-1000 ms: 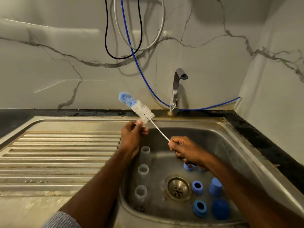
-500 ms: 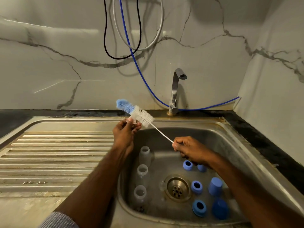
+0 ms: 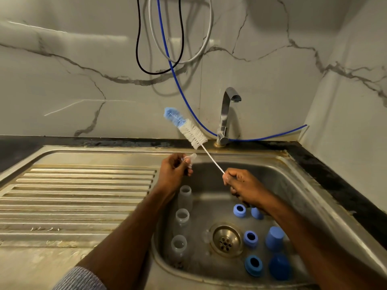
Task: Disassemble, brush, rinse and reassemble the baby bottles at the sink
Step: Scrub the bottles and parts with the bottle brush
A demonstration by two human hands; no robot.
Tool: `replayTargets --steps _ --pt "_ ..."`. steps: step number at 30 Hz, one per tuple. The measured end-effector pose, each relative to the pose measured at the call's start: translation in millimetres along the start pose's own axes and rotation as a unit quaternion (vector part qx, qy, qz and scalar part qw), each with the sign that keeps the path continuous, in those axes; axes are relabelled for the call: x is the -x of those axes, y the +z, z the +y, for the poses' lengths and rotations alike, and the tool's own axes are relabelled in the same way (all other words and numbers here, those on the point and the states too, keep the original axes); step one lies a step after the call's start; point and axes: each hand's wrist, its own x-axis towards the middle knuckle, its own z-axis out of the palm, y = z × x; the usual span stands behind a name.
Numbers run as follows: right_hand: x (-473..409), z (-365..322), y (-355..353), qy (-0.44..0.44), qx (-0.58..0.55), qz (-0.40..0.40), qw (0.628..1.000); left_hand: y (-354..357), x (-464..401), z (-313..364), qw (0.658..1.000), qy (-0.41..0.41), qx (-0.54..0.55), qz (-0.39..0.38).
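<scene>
- Since the earlier frame, the brush [image 3: 189,130] has come clear of the left hand [image 3: 174,172]; its bristle head now stands above and to the right of that hand, no longer touching it.
- Left hand pinches a small clear teat [image 3: 189,159] at the fingertips, held up over the sink's [image 3: 297,185] near-left edge, presumably so the brush can reach it.
- Right hand [image 3: 244,184] is clenched round the lower end of the brush's white wire stem, with the head angled up and leftward, blue tip uppermost; judged a working grip for scrubbing.
- Three clear bottles [image 3: 182,216] stand upright in a row along the basin's left wall, mouths open.
- Blue rings [image 3: 250,239] and blue caps [image 3: 274,238] lie grouped to the right of the drain [image 3: 225,240], kept apart from the bottles, likely sorted by part.
- Tap [image 3: 227,114] shows no running water.
- Judgement: disassembly appears complete; brushing of small parts is in hand; rinsing and reassembly outstanding.
- No brand, label or legible writing is visible on any item.
</scene>
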Motion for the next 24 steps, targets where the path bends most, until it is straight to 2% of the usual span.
replayTargets --steps 4,8,10,13,15,21,24 --pt "3.4 -0.1 -2.0 0.018 0.001 -0.062 0.998 2.0 -3.2 0.3 0.997 -0.017 0.052 0.056" --pt "5.0 1.1 -3.9 0.019 0.02 -0.088 0.996 -14.4 -12.0 2.4 0.977 -0.065 0.158 0.13" --pt "4.6 0.9 -2.3 0.011 0.021 -0.079 0.997 -15.4 -10.1 1.7 0.978 -0.062 0.16 0.116" --pt "2.5 -1.1 3.8 -0.005 0.011 -0.043 0.999 -2.1 -1.9 1.4 0.996 -0.024 0.075 0.044" --pt "0.6 -0.7 6.5 -0.014 0.009 -0.02 1.0 8.0 -0.2 3.9 0.997 -0.019 0.071 0.015" --pt "-3.2 3.1 5.2 -0.048 0.022 0.042 0.998 -0.1 -6.6 -0.1 0.986 -0.046 0.155 0.046" --pt "-1.1 0.7 2.8 -0.027 0.013 0.018 0.999 -0.3 -7.5 -0.2 0.976 -0.061 0.198 0.06"
